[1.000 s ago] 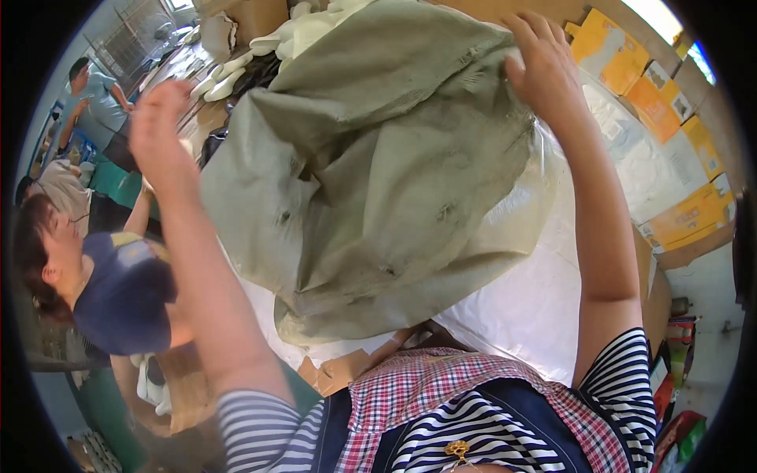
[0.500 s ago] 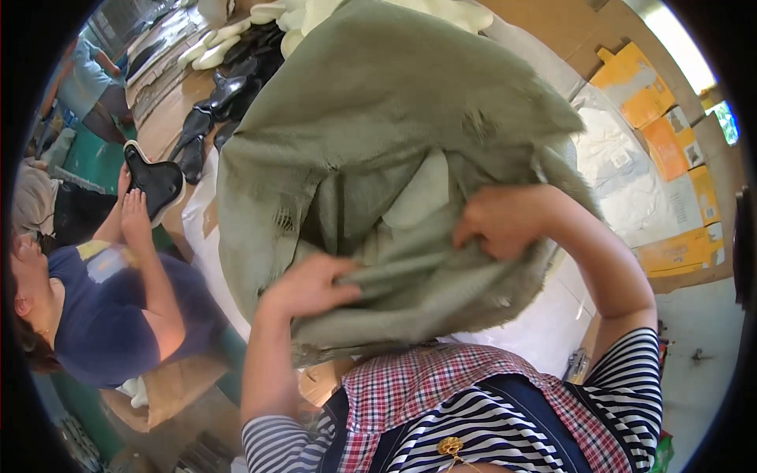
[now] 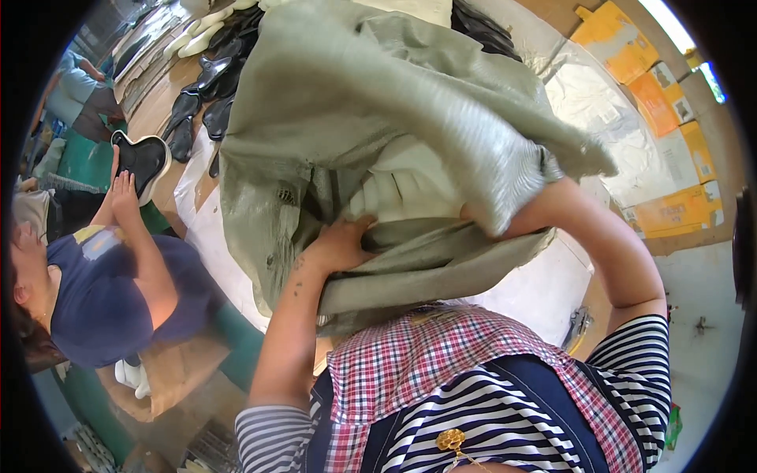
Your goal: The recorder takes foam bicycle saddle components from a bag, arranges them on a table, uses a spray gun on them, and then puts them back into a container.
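Note:
A large greyish-green woven sack (image 3: 394,296) lies in front of me with its mouth open towards me. Its cloth is creased and frayed, with a torn patch on the left side. Inside, several pale, cream-coloured moulded pieces (image 3: 414,177) show, stacked close together. My left hand (image 3: 343,246) grips the sack's near left rim, thumb pointing into the opening. My right hand (image 3: 530,217) is at the right side of the mouth, mostly covered by a loose, motion-smeared flap of the sack; its fingers are hidden.
On the left a co-worker in dark blue holds a black bicycle saddle (image 3: 140,164) with a pale rim. Black saddle covers (image 3: 189,118) and cream pieces (image 3: 201,35) lie behind. Yellow plastic packages (image 3: 615,43) line the right edge. Another person stands far left.
The sack's upper flap has swung down over my right hand, and the opening now shows more pale pieces. My left hand has moved right and up along the rim.

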`<state>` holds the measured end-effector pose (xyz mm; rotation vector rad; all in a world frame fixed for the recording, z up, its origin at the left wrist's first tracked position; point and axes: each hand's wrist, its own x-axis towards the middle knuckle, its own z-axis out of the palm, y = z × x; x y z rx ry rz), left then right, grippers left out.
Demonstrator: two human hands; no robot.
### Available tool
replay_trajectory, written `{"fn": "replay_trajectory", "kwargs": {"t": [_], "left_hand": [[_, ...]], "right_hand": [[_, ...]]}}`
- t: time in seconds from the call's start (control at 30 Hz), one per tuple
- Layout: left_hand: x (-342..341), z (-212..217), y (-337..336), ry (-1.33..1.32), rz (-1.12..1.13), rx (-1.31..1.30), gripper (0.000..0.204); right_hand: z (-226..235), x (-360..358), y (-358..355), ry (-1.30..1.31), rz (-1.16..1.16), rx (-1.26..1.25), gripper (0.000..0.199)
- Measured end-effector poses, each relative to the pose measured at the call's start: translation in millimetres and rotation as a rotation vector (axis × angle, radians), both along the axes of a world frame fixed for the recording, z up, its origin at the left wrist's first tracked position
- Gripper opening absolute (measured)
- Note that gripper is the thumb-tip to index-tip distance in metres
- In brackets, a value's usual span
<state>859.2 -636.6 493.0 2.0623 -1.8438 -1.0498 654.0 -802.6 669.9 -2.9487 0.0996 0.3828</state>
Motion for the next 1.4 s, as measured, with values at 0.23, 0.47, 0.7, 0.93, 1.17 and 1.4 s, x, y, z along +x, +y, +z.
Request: {"fn": "replay_trajectory", "kwargs": {"t": [0.23, 0.47, 0.7, 0.93, 1.17, 1.4], "left_hand": [[-23, 14, 11, 0.204, 0.154, -0.114, 0.029], [-15, 169, 159, 0.324, 0.369, -0.386, 0.015], [-94, 225, 217, 0.282, 0.047, -0.902, 0.030], [-111, 65, 177, 0.012, 0.263, 0.132, 0.052], [-35, 98, 80, 0.349, 0.670, -0.423, 0.080], [46, 181, 18, 0.402, 0.855, -0.779, 0.090]], "right_hand": [[16, -37, 20, 0.125, -0.298, 0.153, 0.051], [70, -63, 85, 0.102, -0.177, 0.234, 0.056], [21, -217, 43, -0.378, -0.075, 0.159, 0.056], [-18, -70, 1, -0.797, -0.030, 0.160, 0.057], [-64, -37, -29, -1.129, -0.061, 0.097, 0.057], [-33, -73, 39, 0.294, -0.236, -0.243, 0.051]]}}
